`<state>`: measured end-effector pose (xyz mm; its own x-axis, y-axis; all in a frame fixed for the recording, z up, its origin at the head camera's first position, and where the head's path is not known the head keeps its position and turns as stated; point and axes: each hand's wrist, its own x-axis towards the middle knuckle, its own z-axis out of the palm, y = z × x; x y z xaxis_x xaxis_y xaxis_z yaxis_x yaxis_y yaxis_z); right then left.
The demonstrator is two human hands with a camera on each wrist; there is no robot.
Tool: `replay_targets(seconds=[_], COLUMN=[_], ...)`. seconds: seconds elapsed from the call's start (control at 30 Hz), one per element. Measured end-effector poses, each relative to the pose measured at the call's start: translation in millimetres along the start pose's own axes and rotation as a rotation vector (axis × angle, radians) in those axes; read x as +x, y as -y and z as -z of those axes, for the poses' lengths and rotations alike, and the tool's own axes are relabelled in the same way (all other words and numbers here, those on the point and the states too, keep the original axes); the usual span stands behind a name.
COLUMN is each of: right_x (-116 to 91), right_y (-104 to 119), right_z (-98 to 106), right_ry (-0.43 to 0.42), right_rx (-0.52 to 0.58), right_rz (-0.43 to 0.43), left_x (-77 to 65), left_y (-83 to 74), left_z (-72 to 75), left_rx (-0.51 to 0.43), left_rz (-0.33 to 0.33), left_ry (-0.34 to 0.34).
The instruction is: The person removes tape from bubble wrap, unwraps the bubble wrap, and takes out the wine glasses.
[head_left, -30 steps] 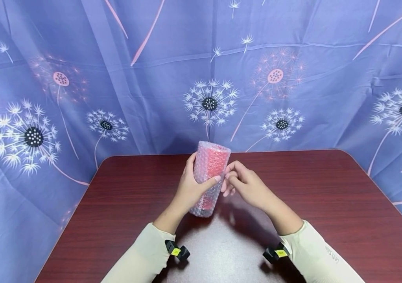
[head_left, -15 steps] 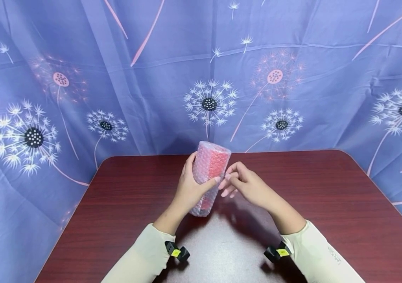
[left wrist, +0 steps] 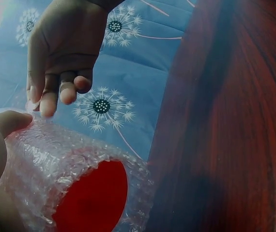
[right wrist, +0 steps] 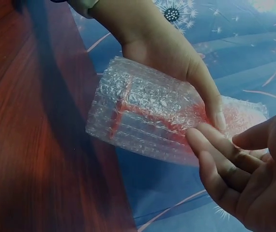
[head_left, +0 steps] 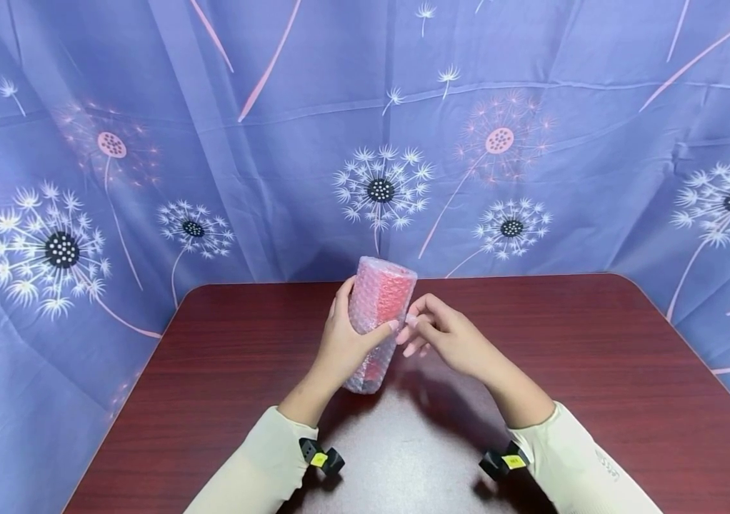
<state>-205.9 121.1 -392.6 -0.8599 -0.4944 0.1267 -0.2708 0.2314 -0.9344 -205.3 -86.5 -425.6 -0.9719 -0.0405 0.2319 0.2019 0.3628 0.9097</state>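
Note:
A red, rounded object rolled in clear bubble wrap (head_left: 383, 300) is held tilted above the table; the layers hide its exact kind. My left hand (head_left: 347, 335) grips it from the left, thumb across the front and the other fingers behind. In the left wrist view, a red round end (left wrist: 97, 198) shows inside the open end of the wrap. At the roll's right side, my right hand (head_left: 443, 330) has its thumb and index finger together at the edge of the bubble wrap (right wrist: 147, 116), seeming to pinch it. Its other fingers are loosely bent.
A dark red wood-grain table (head_left: 564, 357) lies under both hands, with a bright glare near its front. Behind it hangs a blue-purple cloth (head_left: 288, 178) printed with dandelions. Black wrist cameras sit at the left cuff (head_left: 322, 457) and right cuff (head_left: 503, 460).
The wrapped roll has shifted very slightly left. My right hand's lower fingers have loosened and spread a little; the left hand keeps its grip.

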Motion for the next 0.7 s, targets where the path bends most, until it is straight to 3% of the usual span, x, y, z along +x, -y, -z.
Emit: replay_targets(seconds=[0.17,0.7], right_x=[-0.8,-1.6], right_y=[-0.1,0.7], right_z=[0.4,0.6], right_ry=[-0.047,-0.028], right_rx=[-0.064,-0.018], right_rz=[0.029,0.05], left_x=[0.4,0.5], left_y=[0.5,2.8], left_z=[0.0,-2.1], left_rx=[-0.007,0.01], left_rz=[0.022,0.013], left_ry=[0.01,0.003])
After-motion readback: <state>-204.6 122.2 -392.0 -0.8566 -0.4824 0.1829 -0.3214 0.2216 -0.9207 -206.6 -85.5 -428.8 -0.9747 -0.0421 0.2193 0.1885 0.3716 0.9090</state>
